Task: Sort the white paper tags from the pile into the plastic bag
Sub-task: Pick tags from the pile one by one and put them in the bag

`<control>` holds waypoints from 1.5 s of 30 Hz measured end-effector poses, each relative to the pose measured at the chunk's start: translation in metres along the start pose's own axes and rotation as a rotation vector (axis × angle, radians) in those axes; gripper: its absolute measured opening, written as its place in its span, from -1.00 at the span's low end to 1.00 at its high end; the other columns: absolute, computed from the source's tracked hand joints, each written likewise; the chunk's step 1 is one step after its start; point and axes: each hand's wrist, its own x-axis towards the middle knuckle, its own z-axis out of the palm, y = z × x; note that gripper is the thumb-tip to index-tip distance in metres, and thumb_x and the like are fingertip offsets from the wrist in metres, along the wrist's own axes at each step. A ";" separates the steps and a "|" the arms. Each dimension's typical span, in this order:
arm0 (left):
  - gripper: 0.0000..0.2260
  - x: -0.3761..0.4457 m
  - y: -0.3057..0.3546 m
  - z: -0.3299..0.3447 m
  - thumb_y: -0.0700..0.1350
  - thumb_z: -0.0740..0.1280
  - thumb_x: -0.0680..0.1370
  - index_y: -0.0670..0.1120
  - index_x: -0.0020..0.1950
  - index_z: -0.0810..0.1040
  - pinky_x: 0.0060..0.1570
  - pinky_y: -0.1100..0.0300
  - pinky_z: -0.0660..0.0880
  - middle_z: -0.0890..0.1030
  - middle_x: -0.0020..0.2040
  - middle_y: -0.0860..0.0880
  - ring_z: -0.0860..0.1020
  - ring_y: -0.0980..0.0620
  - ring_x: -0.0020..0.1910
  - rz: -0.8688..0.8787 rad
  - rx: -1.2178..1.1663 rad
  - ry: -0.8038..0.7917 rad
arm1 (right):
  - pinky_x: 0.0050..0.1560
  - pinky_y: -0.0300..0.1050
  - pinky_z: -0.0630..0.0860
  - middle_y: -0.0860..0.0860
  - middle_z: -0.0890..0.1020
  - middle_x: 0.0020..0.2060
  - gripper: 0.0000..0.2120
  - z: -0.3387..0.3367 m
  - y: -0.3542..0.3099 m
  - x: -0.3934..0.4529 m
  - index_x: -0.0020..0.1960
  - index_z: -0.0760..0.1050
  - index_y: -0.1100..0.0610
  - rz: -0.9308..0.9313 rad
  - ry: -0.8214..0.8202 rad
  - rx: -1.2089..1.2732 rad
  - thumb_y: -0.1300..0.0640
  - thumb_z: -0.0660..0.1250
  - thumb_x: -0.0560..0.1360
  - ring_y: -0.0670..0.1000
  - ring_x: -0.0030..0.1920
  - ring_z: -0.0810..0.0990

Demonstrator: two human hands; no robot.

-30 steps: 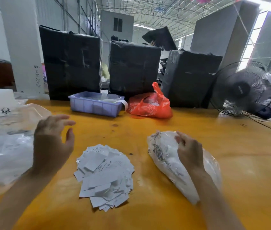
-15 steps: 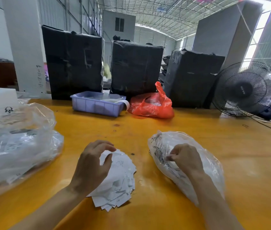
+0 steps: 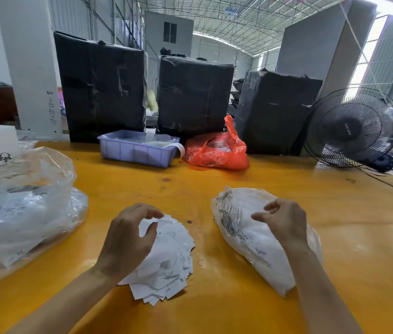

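Observation:
A loose pile of white paper tags (image 3: 166, 263) lies on the yellow table (image 3: 214, 179) in front of me. My left hand (image 3: 130, 237) is cupped over the pile's left and top part, with fingers and thumb curled round some of the upper tags. To the right lies a clear plastic bag (image 3: 241, 235) with black print, bulging with white contents. My right hand (image 3: 284, 220) sits on top of the bag, its thumb and curled fingers pinching the film near the upper end. The bag's mouth is hidden.
A large clear bag (image 3: 22, 208) of white goods fills the table's left side. At the back stand a lilac plastic bin (image 3: 135, 151), a red bag (image 3: 217, 150), three black-wrapped bales (image 3: 104, 88) and a black fan (image 3: 352, 128) with its cable at the right.
My left hand came down from above the table onto the tag pile and closed round tags. My right hand stayed on the bag, its fingers shifting on the film.

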 end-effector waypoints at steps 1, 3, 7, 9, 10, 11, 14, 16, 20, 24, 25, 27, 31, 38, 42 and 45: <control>-0.78 0.000 0.000 0.000 -0.44 0.44 0.37 -0.18 -0.09 0.65 -0.13 0.37 0.39 0.66 -0.13 -0.04 0.58 0.02 -0.14 -0.004 -0.002 -0.005 | -0.14 -0.12 0.46 0.19 0.66 -0.17 -0.63 0.001 -0.001 -0.001 -0.08 0.59 0.30 -0.021 0.030 -0.025 0.13 0.60 0.23 0.11 -0.17 0.59; -0.78 0.000 0.000 0.000 -0.44 0.43 0.37 -0.18 -0.09 0.65 -0.14 0.39 0.38 0.66 -0.12 -0.04 0.58 0.03 -0.14 -0.010 -0.004 -0.012 | -0.13 -0.13 0.44 0.23 0.66 -0.12 -0.65 0.002 -0.003 -0.002 -0.04 0.59 0.33 -0.039 0.069 -0.065 0.16 0.57 0.29 0.17 -0.09 0.62; -0.79 -0.001 0.000 0.000 -0.43 0.43 0.39 -0.16 -0.08 0.65 -0.14 0.39 0.38 0.65 -0.12 -0.02 0.57 0.04 -0.13 -0.027 -0.013 -0.021 | 0.09 0.07 0.53 0.27 0.63 0.02 -0.72 0.001 -0.007 -0.004 0.16 0.54 0.32 -0.072 -0.092 -0.116 0.39 0.35 0.45 0.21 0.05 0.61; -0.79 -0.001 0.000 0.000 -0.42 0.42 0.40 -0.16 -0.08 0.65 -0.13 0.40 0.38 0.65 -0.11 -0.01 0.57 0.05 -0.13 -0.031 -0.012 -0.025 | 0.15 0.01 0.50 0.25 0.63 0.04 -0.62 0.001 -0.011 -0.005 0.24 0.51 0.29 -0.153 -0.083 -0.175 0.46 0.22 0.45 0.18 0.10 0.58; -0.80 -0.001 0.000 0.000 -0.41 0.42 0.40 -0.15 -0.07 0.65 -0.13 0.41 0.38 0.65 -0.11 -0.01 0.57 0.05 -0.13 -0.030 -0.008 -0.030 | 0.12 -0.01 0.50 0.24 0.64 0.01 -0.56 0.000 -0.015 -0.006 0.28 0.48 0.29 -0.181 -0.038 -0.168 0.50 0.18 0.43 0.18 0.08 0.58; -0.80 -0.001 0.000 0.000 -0.41 0.42 0.41 -0.15 -0.07 0.65 -0.14 0.41 0.38 0.65 -0.11 -0.01 0.56 0.06 -0.13 -0.029 -0.005 -0.032 | 0.06 0.00 0.51 0.25 0.64 -0.01 -0.50 -0.001 -0.017 -0.007 0.32 0.44 0.28 -0.191 0.011 -0.159 0.52 0.16 0.41 0.19 0.05 0.59; -0.81 -0.001 0.000 0.001 -0.40 0.42 0.41 -0.15 -0.07 0.65 -0.13 0.38 0.38 0.65 -0.11 -0.01 0.56 0.05 -0.12 -0.030 -0.009 -0.033 | -0.04 -0.01 0.52 0.21 0.64 -0.01 -0.55 -0.002 -0.017 -0.010 0.28 0.47 0.24 -0.120 -0.015 -0.314 0.49 0.22 0.42 0.19 0.02 0.60; -0.81 -0.001 0.000 0.001 -0.39 0.42 0.41 -0.16 -0.07 0.65 -0.12 0.33 0.41 0.65 -0.11 -0.01 0.56 0.05 -0.13 -0.026 -0.014 -0.037 | -0.10 -0.07 0.51 0.19 0.64 0.01 -0.67 -0.004 -0.015 -0.013 0.15 0.52 0.27 -0.026 -0.132 -0.447 0.36 0.42 0.40 0.16 0.02 0.61; -0.81 -0.002 0.001 0.001 -0.39 0.42 0.41 -0.16 -0.07 0.65 -0.11 0.24 0.45 0.65 -0.11 -0.02 0.56 0.05 -0.13 -0.024 -0.019 -0.042 | -0.19 -0.09 0.42 0.25 0.66 -0.08 -0.61 -0.011 -0.013 -0.006 0.04 0.54 0.37 0.050 -0.045 -0.316 0.17 0.54 0.34 0.18 -0.05 0.62; -0.81 -0.002 0.000 0.002 -0.39 0.42 0.41 -0.14 -0.06 0.65 -0.12 0.36 0.41 0.65 -0.11 0.01 0.56 0.08 -0.13 -0.029 -0.017 -0.044 | 0.01 0.03 0.54 0.25 0.67 -0.12 -0.72 -0.005 -0.021 -0.006 0.19 0.50 0.37 -0.167 0.233 0.016 0.43 0.27 0.48 0.23 -0.06 0.64; -0.80 -0.002 -0.001 0.003 -0.39 0.42 0.41 -0.14 -0.06 0.64 -0.12 0.40 0.40 0.65 -0.11 0.02 0.56 0.09 -0.12 -0.031 -0.020 -0.042 | 0.00 0.06 0.58 0.21 0.67 -0.16 -0.70 -0.002 -0.025 -0.008 0.20 0.48 0.37 -0.194 0.229 0.112 0.47 0.22 0.48 0.19 -0.12 0.64; -0.80 -0.002 -0.001 0.003 -0.37 0.41 0.42 -0.12 -0.06 0.64 -0.12 0.45 0.38 0.64 -0.11 0.04 0.56 0.12 -0.12 -0.046 -0.035 -0.036 | -0.10 -0.03 0.64 0.11 0.65 -0.22 -0.70 0.004 -0.034 -0.014 0.19 0.46 0.37 -0.150 0.122 0.369 0.50 0.17 0.49 0.08 -0.19 0.64; -0.95 0.000 0.001 0.002 -0.11 0.43 0.48 0.01 -0.08 0.61 -0.13 0.43 0.45 0.64 -0.13 0.15 0.58 0.22 -0.13 -0.194 -0.234 -0.080 | -0.27 -0.26 0.60 0.14 0.69 -0.27 -0.78 0.015 -0.055 -0.033 0.07 0.45 0.32 0.148 -0.359 1.092 0.51 0.24 0.47 0.03 -0.24 0.69; -0.61 0.006 0.015 -0.004 0.17 0.42 0.37 -0.11 0.00 0.64 -0.16 0.21 0.60 0.71 -0.11 -0.06 0.68 -0.01 -0.14 -0.618 -0.779 -0.388 | -0.26 -0.30 0.52 0.03 0.71 -0.26 -0.82 0.054 -0.077 -0.074 -0.02 0.57 0.15 0.030 -0.640 0.864 0.25 0.46 0.39 -0.06 -0.23 0.67; -0.92 0.004 0.010 -0.005 -0.17 0.42 0.45 -0.18 -0.15 0.67 -0.35 0.31 0.53 0.69 -0.29 -0.13 0.62 0.06 -0.36 -0.658 -0.789 -0.320 | -0.27 -0.30 0.53 0.07 0.71 -0.26 -0.81 0.056 -0.080 -0.079 -0.03 0.57 0.18 0.044 -0.653 0.887 0.23 0.47 0.37 -0.05 -0.25 0.67; -0.86 0.005 0.008 -0.007 -0.12 0.46 0.39 -0.19 -0.20 0.66 -0.40 0.31 0.51 0.68 -0.32 -0.13 0.61 0.08 -0.41 -0.675 -0.762 -0.317 | -0.27 -0.29 0.55 0.08 0.71 -0.25 -0.74 0.053 -0.081 -0.077 -0.01 0.53 0.22 0.101 -0.685 0.963 0.22 0.46 0.32 -0.03 -0.27 0.67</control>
